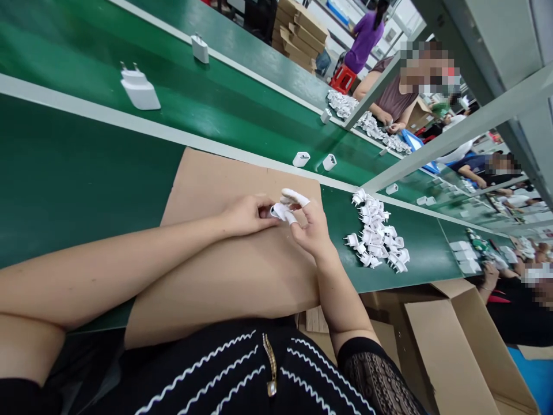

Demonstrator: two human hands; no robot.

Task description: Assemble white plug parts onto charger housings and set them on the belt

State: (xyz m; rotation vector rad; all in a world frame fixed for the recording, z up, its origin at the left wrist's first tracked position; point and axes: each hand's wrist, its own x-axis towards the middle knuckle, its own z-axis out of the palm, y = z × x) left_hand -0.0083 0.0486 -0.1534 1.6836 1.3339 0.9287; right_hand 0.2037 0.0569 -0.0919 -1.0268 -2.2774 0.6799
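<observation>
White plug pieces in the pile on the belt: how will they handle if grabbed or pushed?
The plug pieces look like rigid moulded plastic, so probably stiff and light for their size. Heaped loosely on the smooth green conveyor belt, they would likely slide and tumble apart when pushed. Their metal pins may snag neighbouring pieces.

You sit at a long green conveyor tabletop point(86, 173) with a grey metal frame point(466, 132) running along it and an open cardboard carton point(444, 351) at your side; further off, flattened cartons point(300, 34) stand stacked just beside a red plastic stool point(343, 79)
</observation>
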